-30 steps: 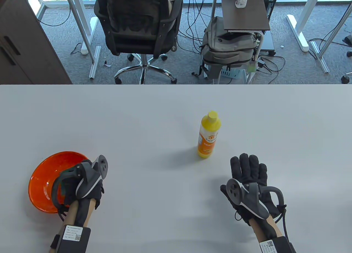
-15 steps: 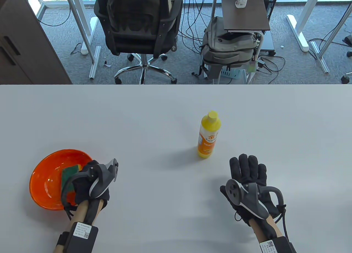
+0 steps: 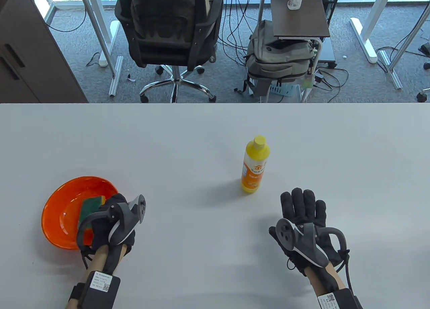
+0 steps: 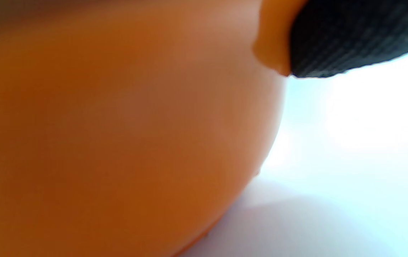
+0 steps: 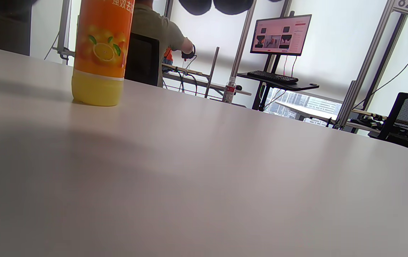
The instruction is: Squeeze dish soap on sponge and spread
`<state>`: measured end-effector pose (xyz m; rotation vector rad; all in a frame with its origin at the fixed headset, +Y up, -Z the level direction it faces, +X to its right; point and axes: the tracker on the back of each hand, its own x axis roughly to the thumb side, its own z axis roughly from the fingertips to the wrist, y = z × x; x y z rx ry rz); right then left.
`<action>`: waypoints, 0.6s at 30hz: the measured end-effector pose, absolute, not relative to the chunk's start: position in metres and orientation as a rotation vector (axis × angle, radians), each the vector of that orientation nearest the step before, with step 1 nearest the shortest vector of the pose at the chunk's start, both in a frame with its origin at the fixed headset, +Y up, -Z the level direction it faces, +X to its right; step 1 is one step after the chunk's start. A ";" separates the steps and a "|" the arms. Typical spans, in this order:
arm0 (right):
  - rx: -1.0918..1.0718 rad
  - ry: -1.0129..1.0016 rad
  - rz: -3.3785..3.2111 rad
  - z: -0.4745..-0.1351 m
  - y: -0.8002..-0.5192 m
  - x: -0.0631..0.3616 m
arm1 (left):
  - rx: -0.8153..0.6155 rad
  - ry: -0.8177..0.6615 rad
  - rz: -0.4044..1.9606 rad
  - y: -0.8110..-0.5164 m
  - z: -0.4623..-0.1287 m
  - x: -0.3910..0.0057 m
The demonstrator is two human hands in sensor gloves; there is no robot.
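Two hands work: left hand (image 3: 112, 221) grips the orange bowl (image 3: 63, 215) rim; green sponge (image 3: 90, 206) inside, long axis away from the person. Dish soap bottle (image 3: 254, 164) upright right of bowl. Right hand (image 3: 304, 218) flat, spread, on table (image 3: 201, 137).

Black office chair (image 3: 168, 30) and grey backpack (image 3: 278, 58) on grey carpet (image 3: 218, 84)

Upright yellow bottle (image 3: 255, 164); sponge (image 3: 91, 205) in bowl (image 3: 58, 208)
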<state>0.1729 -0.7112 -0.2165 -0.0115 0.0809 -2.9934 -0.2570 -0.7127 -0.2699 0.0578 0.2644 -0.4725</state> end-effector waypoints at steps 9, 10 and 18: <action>0.004 0.096 -3.007 -0.218 -0.709 0.176 | 0.179 0.101 -0.440 -0.695 -0.256 -0.225; 0.008 0.099 -3.008 -0.218 -0.709 0.177 | 0.191 0.065 -0.427 -0.693 -0.254 -0.220; 0.031 0.105 -3.020 -0.219 -0.708 0.181 | 0.222 -0.225 -0.316 -0.681 -0.235 -0.167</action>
